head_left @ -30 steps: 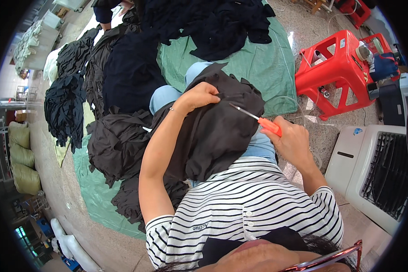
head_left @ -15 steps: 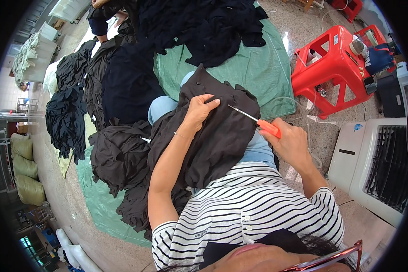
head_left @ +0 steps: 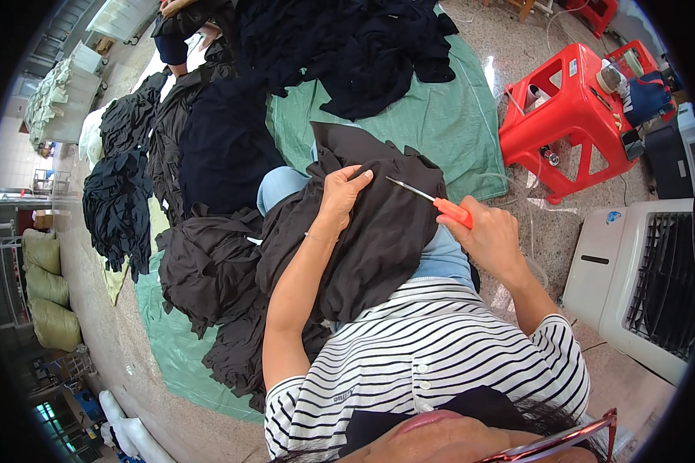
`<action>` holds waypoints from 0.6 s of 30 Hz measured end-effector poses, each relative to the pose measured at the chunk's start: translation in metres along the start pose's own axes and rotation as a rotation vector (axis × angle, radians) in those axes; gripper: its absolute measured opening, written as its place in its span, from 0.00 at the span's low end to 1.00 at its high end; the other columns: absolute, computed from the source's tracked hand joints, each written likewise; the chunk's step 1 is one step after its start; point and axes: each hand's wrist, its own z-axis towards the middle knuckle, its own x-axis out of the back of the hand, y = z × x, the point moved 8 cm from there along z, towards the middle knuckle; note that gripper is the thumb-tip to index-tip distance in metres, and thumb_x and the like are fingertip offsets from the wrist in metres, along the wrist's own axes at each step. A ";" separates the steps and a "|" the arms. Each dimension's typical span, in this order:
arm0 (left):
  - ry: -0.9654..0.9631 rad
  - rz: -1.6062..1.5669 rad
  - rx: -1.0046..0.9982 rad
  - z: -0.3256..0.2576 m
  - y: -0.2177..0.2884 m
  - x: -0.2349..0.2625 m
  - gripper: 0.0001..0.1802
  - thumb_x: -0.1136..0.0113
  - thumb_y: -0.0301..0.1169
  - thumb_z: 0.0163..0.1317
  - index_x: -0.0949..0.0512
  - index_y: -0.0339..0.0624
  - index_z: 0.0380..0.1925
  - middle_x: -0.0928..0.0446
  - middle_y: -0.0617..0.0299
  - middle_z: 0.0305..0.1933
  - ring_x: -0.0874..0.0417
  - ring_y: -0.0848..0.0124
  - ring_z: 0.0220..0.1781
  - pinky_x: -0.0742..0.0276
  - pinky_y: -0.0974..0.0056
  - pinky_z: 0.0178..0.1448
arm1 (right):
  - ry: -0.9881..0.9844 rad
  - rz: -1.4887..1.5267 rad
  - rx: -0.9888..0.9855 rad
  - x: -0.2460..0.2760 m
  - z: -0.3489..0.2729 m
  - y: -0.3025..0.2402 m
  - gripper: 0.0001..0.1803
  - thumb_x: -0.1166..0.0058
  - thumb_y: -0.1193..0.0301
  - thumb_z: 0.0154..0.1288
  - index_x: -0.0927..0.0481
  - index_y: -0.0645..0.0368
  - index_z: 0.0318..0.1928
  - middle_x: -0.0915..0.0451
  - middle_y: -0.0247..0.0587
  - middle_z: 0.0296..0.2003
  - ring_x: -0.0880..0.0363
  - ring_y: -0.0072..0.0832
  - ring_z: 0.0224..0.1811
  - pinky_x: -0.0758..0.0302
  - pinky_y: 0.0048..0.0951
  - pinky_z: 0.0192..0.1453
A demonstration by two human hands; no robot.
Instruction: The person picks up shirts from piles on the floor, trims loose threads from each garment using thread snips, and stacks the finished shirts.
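Note:
A dark brown garment (head_left: 378,224) lies draped over my lap, its far corner spread above my knees. My left hand (head_left: 340,193) pinches a fold of it between thumb and fingers. From the right, my right hand (head_left: 490,238) grips the orange-red handle of a seam ripper (head_left: 452,212). Its thin metal shaft points left over the cloth, with the tip a short way from my left thumb. Whether that tip touches the fabric, I cannot tell.
Crumpled brown garments (head_left: 208,270) lie at my left. Navy garments (head_left: 347,46) are heaped ahead on a green tarp (head_left: 463,116). A red stool (head_left: 571,116) with small items on it stands at right, near a white air cooler (head_left: 618,270). Another person's arm (head_left: 176,58) shows at far left.
The garment's far corner has folded over and shifted slightly left, so its button no longer shows. Both hands keep their grip, and the seam ripper's tip has moved slightly left.

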 end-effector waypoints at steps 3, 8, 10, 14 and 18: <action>0.023 -0.018 -0.020 -0.001 0.006 0.002 0.11 0.35 0.26 0.63 0.18 0.30 0.43 0.16 0.61 0.40 0.17 0.76 0.37 0.21 0.72 0.45 | 0.016 0.004 0.012 -0.001 0.004 0.000 0.23 0.38 0.49 0.63 0.24 0.56 0.31 0.22 0.49 0.20 0.20 0.50 0.23 0.28 0.47 0.26; 0.545 0.747 -0.707 -0.019 0.096 0.026 0.25 0.28 0.43 0.58 0.20 0.35 0.46 0.19 0.53 0.48 0.22 0.59 0.56 0.30 0.59 0.62 | 0.212 0.114 -0.162 0.011 0.007 0.036 0.20 0.38 0.51 0.64 0.23 0.55 0.36 0.20 0.53 0.23 0.19 0.55 0.28 0.27 0.49 0.29; 0.949 1.036 -0.658 -0.014 0.103 0.055 0.37 0.25 0.51 0.51 0.23 0.35 0.53 0.21 0.48 0.52 0.25 0.52 0.61 0.34 0.57 0.67 | 0.217 0.101 -0.209 0.009 0.008 0.044 0.21 0.38 0.50 0.63 0.23 0.55 0.36 0.19 0.54 0.24 0.19 0.57 0.29 0.27 0.51 0.30; 0.508 1.166 -0.500 0.034 0.084 0.057 0.11 0.27 0.37 0.50 0.13 0.45 0.31 0.16 0.54 0.37 0.16 0.53 0.42 0.21 0.56 0.50 | 0.195 0.089 -0.217 0.005 0.011 0.046 0.21 0.40 0.49 0.65 0.22 0.55 0.37 0.20 0.55 0.24 0.19 0.57 0.30 0.27 0.52 0.31; 0.099 0.586 -0.762 -0.015 0.100 -0.038 0.11 0.37 0.34 0.62 0.25 0.39 0.36 0.21 0.51 0.30 0.16 0.53 0.37 0.23 0.54 0.42 | 0.263 0.144 -0.296 0.008 0.007 0.062 0.20 0.41 0.49 0.66 0.21 0.53 0.41 0.19 0.54 0.24 0.19 0.56 0.31 0.27 0.51 0.32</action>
